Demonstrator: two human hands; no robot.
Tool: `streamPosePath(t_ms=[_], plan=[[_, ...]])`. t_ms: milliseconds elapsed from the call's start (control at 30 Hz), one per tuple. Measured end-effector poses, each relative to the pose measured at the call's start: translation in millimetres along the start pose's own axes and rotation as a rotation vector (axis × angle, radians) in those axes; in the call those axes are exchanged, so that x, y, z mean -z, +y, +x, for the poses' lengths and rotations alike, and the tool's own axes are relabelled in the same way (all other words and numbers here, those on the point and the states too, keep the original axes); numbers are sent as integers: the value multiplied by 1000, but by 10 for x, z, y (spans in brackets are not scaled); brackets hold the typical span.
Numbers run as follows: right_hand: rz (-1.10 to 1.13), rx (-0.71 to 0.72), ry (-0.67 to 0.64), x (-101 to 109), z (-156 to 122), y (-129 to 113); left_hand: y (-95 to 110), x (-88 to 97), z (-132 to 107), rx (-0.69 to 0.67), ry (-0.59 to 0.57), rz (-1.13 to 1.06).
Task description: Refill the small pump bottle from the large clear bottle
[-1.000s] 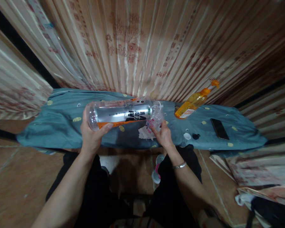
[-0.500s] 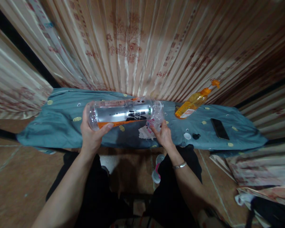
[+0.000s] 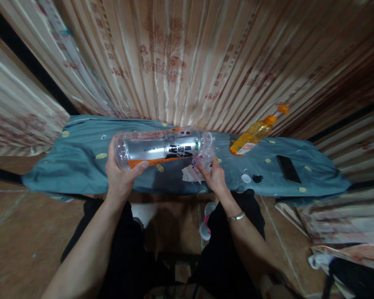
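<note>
A person's two bare arms reach up from the bottom of the frame to a low surface draped in a blue cloth (image 3: 81,160), with a striped curtain (image 3: 180,62) filling the top. At centre, the left hand (image 3: 121,176) is wrapped around the base end of a large clear bottle (image 3: 162,147) with a silver and orange label, holding it level on its side above the cloth. Just right of centre, the right hand (image 3: 215,177) has its fingertips closed on a small clear plastic piece (image 3: 206,157) at the bottle's neck; whether this is a cup or a wrapper is too blurred to tell. Torn paper (image 3: 189,173) lies beneath. The step appears to be work at the bottle's mouth. A next move would call for a steady left grip while the right fingers act. To the right lie an orange bottle (image 3: 252,133), a white cap (image 3: 245,178) and a phone (image 3: 288,168)
</note>
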State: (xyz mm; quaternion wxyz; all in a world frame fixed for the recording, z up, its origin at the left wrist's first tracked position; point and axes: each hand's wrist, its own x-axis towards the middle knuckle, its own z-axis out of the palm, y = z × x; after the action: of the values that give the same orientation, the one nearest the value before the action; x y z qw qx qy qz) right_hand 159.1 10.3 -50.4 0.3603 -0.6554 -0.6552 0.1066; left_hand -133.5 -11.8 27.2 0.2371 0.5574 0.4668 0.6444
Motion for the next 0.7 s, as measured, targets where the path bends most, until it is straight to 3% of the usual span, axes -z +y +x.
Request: streamPosePath(t_ms=[100, 700], plan=[[-11, -20, -9, 2, 2, -10, 11, -13, 5, -16, 40, -59], [5, -8, -8, 6, 9, -6, 53, -20, 11, -19, 32, -59]])
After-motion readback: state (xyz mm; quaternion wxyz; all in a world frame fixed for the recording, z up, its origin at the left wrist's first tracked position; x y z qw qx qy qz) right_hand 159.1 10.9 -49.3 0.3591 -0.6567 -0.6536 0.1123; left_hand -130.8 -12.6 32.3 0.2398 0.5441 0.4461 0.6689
